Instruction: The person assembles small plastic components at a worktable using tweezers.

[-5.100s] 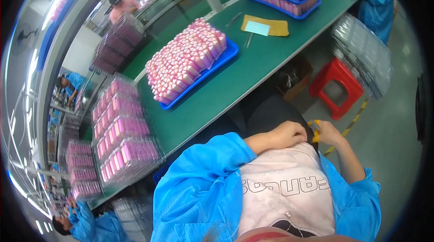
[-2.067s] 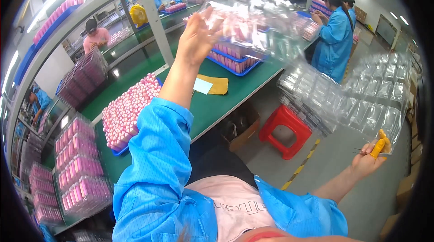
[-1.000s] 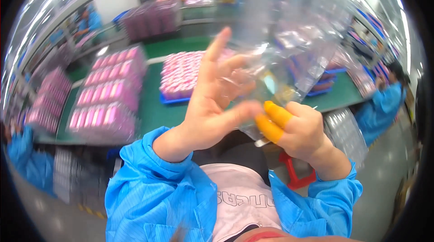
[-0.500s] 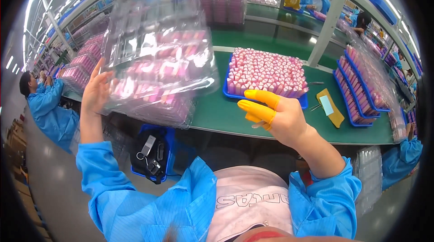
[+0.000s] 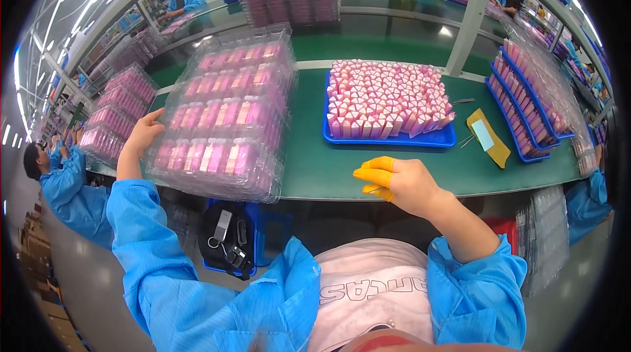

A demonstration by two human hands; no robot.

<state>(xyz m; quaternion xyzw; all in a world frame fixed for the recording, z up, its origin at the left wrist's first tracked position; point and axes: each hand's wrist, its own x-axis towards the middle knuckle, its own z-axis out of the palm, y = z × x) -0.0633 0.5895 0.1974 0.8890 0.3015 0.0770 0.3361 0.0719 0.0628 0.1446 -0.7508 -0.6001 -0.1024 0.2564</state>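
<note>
The stack of clear plastic blister trays filled with pink pieces (image 5: 227,112) has come down onto the green tabletop (image 5: 328,171) — left hand (image 5: 141,138) flat against its edge; right hand (image 5: 394,181), orange finger cots, loosely curled, empty.

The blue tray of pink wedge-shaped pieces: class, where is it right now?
In the head view, the blue tray sits mid-table on the green worktop, right of the stack of clear blister packs, beyond the right hand.

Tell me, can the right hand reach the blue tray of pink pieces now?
Probably yes. The right hand hovers over the green table just in front of the blue tray, holding nothing, with nothing between them.
</note>
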